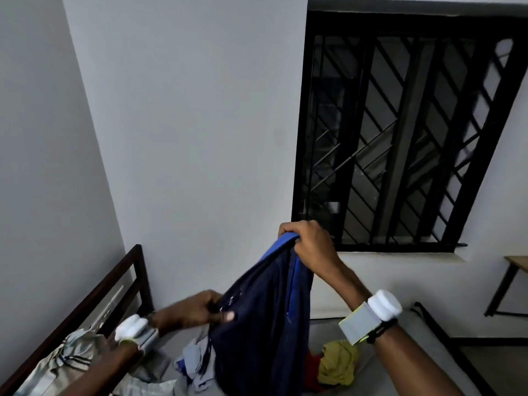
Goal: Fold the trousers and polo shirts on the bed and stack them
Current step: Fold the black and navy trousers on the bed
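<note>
over the bed (328, 327), right hand (310, 244) pinches the navy garment (257, 324) high; left hand (197, 310) grips its side. soft, limp; hold hems.

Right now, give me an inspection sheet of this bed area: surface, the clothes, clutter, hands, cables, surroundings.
Surface: grey bed, mostly bare on the right, dark frame at left.
Job's things: navy garment with blue trim held up in the air; yellow garment, red garment, pale blue garment and grey striped garment lie crumpled, unfolded.
Clutter: nothing seen.
Hands: right hand grips the navy garment's top edge; left hand pinches its side lower down. White wrist devices on both.
Cables: nothing seen.
Surroundings: white walls, barred window, table at far right.
</note>
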A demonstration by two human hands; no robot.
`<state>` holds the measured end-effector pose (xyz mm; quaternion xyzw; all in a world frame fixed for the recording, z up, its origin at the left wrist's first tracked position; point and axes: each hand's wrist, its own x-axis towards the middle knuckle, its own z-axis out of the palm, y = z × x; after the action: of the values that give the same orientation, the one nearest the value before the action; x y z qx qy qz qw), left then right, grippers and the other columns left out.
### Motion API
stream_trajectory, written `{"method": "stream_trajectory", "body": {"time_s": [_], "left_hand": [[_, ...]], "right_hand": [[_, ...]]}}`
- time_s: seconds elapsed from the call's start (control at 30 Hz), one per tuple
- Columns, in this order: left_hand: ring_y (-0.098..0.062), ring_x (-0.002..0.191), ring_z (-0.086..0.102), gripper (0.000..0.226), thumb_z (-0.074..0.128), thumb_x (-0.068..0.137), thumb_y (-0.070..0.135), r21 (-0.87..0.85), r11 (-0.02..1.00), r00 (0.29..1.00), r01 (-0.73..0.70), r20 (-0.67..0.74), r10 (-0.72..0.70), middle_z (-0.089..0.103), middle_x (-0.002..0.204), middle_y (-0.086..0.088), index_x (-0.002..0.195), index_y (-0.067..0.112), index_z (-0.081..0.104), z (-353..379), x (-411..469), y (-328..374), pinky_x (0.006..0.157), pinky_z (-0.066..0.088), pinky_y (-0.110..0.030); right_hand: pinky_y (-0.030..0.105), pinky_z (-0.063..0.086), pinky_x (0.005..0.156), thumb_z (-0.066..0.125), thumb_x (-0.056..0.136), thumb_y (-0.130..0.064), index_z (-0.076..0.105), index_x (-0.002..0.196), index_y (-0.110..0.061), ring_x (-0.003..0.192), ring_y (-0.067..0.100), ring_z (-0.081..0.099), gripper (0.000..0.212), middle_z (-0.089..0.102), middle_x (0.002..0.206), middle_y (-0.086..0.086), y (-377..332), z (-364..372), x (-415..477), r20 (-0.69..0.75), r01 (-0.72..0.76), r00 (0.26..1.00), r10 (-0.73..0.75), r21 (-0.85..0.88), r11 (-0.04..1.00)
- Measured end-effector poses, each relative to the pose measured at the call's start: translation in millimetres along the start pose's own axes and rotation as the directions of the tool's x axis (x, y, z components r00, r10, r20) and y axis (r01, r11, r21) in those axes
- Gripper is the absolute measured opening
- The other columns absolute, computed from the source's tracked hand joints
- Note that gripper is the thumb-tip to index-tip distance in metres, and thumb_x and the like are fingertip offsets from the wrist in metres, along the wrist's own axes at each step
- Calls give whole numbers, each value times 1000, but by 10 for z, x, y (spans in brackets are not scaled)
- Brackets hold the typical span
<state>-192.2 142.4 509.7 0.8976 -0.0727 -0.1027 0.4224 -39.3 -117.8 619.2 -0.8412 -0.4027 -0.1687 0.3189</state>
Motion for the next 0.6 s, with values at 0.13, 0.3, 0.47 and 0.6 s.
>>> {"method": "stream_trajectory", "body": {"time_s": [0.13, 0.3, 0.47, 0.6], "left_hand": [[-1, 67, 54, 39, 70, 90, 65, 223, 970, 995, 98, -41, -92, 60, 72, 16, 78, 30, 62, 233, -128, -398, 66, 44, -31], [-10, 85, 67, 73, 30, 83, 89, 748, 628, 970, 215, -236, -52, 75, 90, 9, 94, 26, 66, -299, -133, -421, 74, 34, -14], [-9, 77, 59, 67, 15, 98, 77, 881, 397, 855, 256, -398, 332, 71, 97, 19, 86, 32, 64, -988, -135, -240, 85, 29, -27], [-3, 92, 60, 42, 40, 98, 61, 919, 331, 781, 215, -365, 507, 61, 106, 19, 82, 31, 64, -1171, -29, 376, 89, 35, -39]], "right_hand": [[29, 33, 81, 45, 56, 5, 63, 69, -27, 73, 9, 58, 39, 63, 69, -11, 386, -163, -29, 8, 84, 996, -84, -67, 994], [23, 41, 67, 44, 59, 10, 58, 62, -41, 69, 1, 61, 53, 64, 66, -12, 951, -577, -119, 167, 43, 984, -57, 87, 995], [40, 36, 101, 68, 92, -23, 64, 77, -47, 98, 16, 54, 29, 69, 78, -12, 1523, -841, -212, 506, 23, 855, 114, -256, 966], [40, 31, 99, 56, 96, -64, 63, 73, -36, 89, 18, 50, 36, 65, 71, -9, 1660, -891, -252, 441, 68, 886, 141, -424, 903]]}}
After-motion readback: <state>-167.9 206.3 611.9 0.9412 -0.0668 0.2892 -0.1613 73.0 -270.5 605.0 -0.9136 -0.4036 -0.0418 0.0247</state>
